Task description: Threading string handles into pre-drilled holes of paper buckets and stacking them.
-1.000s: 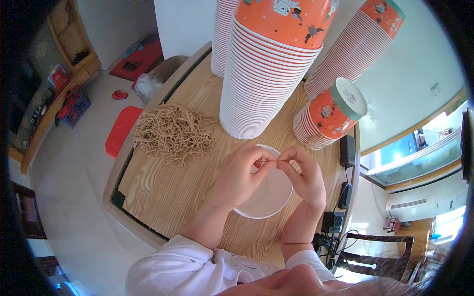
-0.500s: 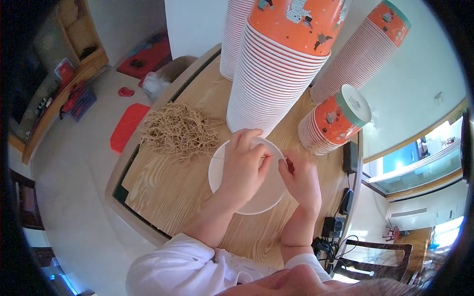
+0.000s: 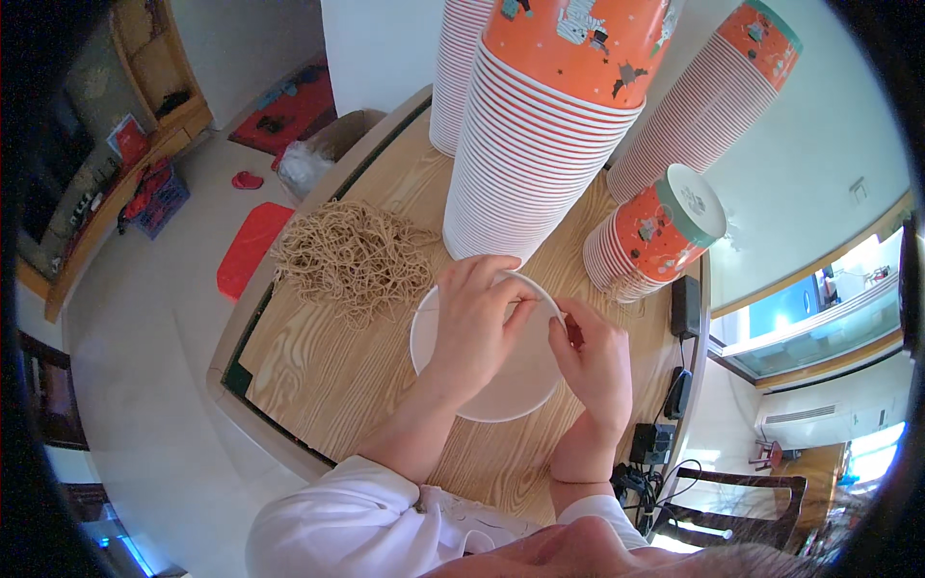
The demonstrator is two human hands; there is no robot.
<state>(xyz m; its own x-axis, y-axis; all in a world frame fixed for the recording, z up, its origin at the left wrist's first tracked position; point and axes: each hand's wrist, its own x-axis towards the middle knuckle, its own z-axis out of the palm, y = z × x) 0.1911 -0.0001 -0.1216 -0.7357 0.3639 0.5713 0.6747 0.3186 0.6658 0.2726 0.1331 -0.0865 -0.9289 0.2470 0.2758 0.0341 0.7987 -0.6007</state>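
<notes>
Left hand (image 3: 479, 323) now over one lid (image 3: 496, 385), perhaps four cup stacks (image 3: 540, 164)

Hands on a white paper bowl at a wooden table stacked with orange cups

Centre of the frame: the left hand (image 3: 472, 323) lies spread over the white bowl (image 3: 501, 390), fingers at its far rim, while the right hand (image 3: 593, 361) pinches that rim just beside it. A tangled pile of tan string loops (image 3: 352, 255) sits left of the bowl. Tall stacks of orange paper cups (image 3: 540, 144) fill the top, with a shorter stack (image 3: 655, 236) tipped on its side at right. The wooden table (image 3: 318, 376) runs diagonally.
</notes>
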